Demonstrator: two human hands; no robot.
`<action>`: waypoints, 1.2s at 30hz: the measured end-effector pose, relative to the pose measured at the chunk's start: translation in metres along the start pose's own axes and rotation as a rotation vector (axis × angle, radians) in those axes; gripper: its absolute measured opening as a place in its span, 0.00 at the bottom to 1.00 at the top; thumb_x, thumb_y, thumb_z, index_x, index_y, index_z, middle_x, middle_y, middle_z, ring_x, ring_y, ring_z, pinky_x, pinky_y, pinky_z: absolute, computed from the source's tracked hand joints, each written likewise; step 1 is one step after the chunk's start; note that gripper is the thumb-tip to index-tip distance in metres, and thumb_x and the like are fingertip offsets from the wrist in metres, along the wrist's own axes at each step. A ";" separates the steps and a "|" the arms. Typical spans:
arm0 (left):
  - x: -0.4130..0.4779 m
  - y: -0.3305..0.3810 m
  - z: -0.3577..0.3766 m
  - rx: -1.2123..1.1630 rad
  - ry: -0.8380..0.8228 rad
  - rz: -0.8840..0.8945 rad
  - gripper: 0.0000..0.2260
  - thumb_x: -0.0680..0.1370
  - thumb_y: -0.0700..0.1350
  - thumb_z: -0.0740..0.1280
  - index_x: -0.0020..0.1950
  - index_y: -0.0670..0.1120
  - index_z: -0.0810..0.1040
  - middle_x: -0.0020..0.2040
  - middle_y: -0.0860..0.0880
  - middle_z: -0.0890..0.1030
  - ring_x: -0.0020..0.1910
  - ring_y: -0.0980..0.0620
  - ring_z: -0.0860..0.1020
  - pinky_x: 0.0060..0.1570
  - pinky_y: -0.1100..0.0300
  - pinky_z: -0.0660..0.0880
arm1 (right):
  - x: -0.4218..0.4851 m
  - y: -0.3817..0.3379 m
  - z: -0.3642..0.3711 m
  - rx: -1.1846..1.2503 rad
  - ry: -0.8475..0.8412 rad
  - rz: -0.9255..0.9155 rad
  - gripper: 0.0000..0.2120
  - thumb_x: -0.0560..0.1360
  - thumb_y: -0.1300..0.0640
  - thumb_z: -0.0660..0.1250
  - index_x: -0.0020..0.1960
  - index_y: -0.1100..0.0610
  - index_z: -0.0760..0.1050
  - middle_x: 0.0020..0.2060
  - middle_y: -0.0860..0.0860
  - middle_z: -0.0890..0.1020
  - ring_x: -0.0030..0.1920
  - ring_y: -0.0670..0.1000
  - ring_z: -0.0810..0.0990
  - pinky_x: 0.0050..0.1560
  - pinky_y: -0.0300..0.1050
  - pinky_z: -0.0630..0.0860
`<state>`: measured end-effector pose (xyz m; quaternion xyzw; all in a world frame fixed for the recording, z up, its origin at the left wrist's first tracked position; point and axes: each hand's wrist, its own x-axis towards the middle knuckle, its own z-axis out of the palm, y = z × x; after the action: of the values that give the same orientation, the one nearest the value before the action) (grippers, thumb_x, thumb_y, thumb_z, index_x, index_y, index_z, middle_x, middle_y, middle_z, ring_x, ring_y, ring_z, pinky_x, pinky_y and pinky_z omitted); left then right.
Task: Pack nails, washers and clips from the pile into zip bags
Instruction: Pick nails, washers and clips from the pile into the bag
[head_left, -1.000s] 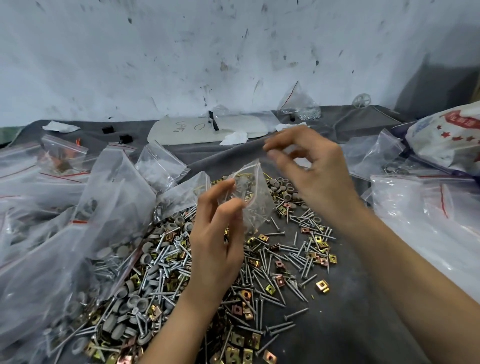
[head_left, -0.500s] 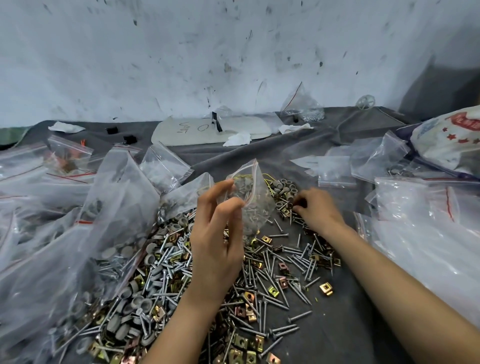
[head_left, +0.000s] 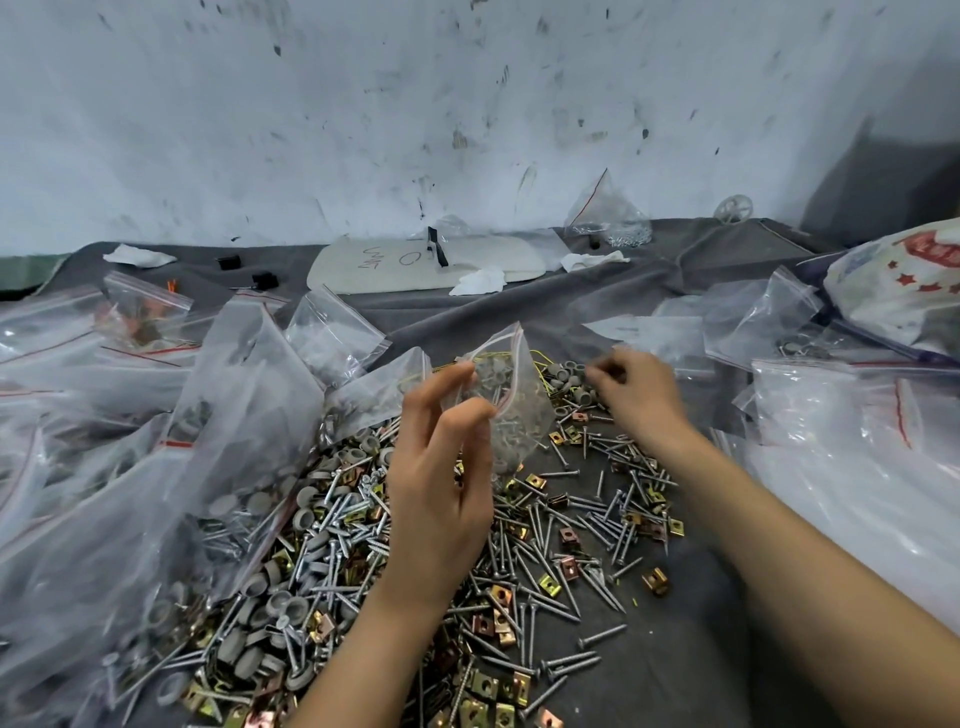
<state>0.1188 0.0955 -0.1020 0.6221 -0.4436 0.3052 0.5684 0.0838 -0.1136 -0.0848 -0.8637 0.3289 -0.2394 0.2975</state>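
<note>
Above the pile (head_left: 545, 545), left hand (head_left: 441, 493) pinches zip bag (head_left: 511, 405); right hand (head_left: 641, 395), grip unclear, at washers (head_left: 569, 376).

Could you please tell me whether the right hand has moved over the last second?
Yes: the right hand has dropped from the mouth of the zip bag, down and rightward onto the grey washers.

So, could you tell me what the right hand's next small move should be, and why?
Probably pinch some grey washers and lift them to the zip bag. The right hand curls its fingers down among them at the far edge of the pile; blur hides whether it holds any. The left hand pinches the bag up beside it, mouth open.
</note>
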 end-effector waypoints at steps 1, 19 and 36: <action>0.000 0.000 0.000 0.000 -0.003 0.004 0.04 0.80 0.39 0.61 0.53 0.45 0.73 0.60 0.44 0.73 0.63 0.65 0.70 0.61 0.71 0.67 | -0.005 -0.014 -0.007 0.157 0.031 -0.055 0.07 0.77 0.57 0.67 0.51 0.57 0.81 0.43 0.49 0.82 0.46 0.49 0.79 0.47 0.41 0.74; -0.002 0.000 0.002 0.000 -0.016 0.012 0.07 0.83 0.46 0.58 0.53 0.45 0.73 0.62 0.43 0.72 0.65 0.63 0.70 0.63 0.68 0.68 | 0.001 -0.004 0.019 0.031 -0.098 -0.090 0.06 0.75 0.62 0.68 0.50 0.59 0.82 0.48 0.55 0.84 0.50 0.52 0.81 0.54 0.45 0.75; -0.001 0.001 0.000 -0.021 -0.026 -0.006 0.08 0.83 0.47 0.57 0.54 0.46 0.73 0.62 0.43 0.73 0.62 0.53 0.74 0.62 0.67 0.69 | -0.030 -0.066 -0.014 0.902 0.105 -0.294 0.07 0.71 0.61 0.71 0.42 0.50 0.78 0.36 0.46 0.84 0.41 0.45 0.82 0.46 0.39 0.78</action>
<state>0.1180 0.0956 -0.1022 0.6212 -0.4524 0.2907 0.5700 0.0833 -0.0570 -0.0372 -0.6723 0.0812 -0.4413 0.5888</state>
